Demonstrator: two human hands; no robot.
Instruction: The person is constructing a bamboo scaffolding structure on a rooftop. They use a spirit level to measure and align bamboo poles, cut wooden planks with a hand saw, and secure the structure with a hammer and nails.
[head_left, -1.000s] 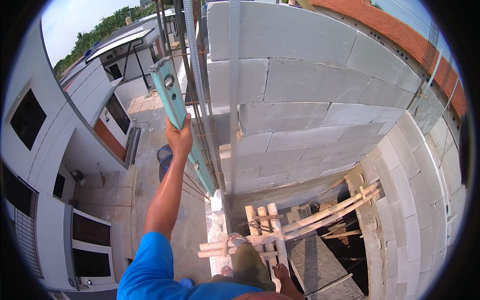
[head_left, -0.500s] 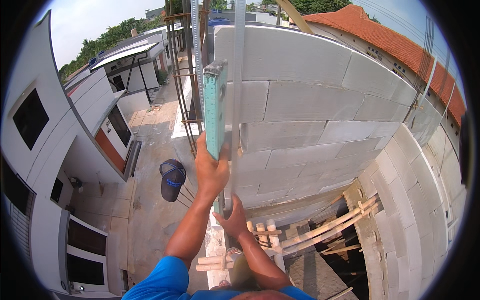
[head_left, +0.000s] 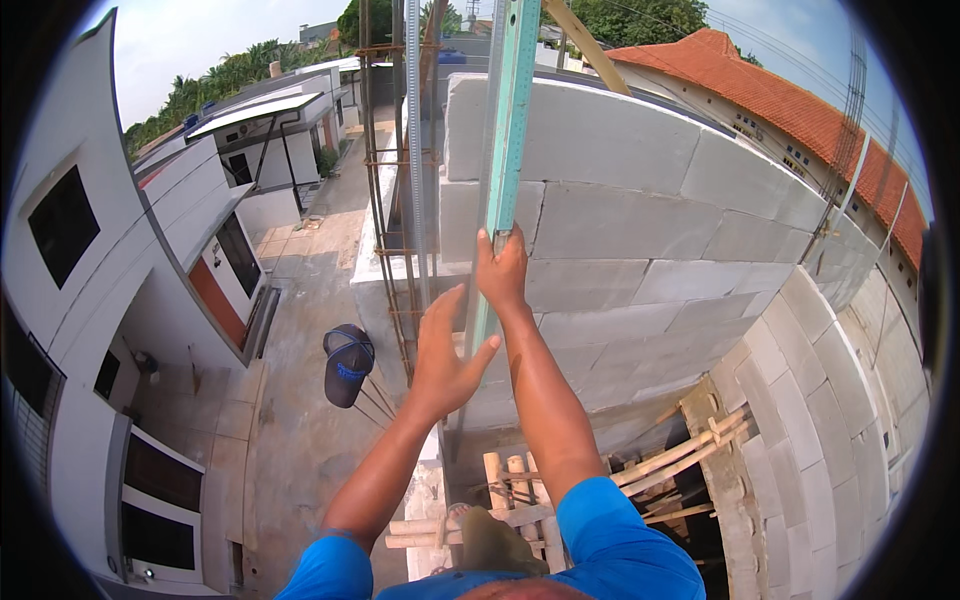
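A long teal spirit level with scale marks along its edge stands upright in front of the grey block wall. My right hand is wrapped around its middle. Lower and to the left, my left hand is open, thumb and fingers spread beside the level's lower part, holding nothing. A grey metal strip runs upright along the level's left side, partly hidden by it. Left of that rises a perforated metal profile. The level's top end is out of view.
Tied steel rebar stands at the left of the wall end. Bamboo poles cross a dark opening below right, and bamboo pieces lie near my legs. A dark cap hangs at left above the paved lane.
The level has moved up and to the right. My left hand has let go of it and opened. My right hand has risen from below and closed around it.
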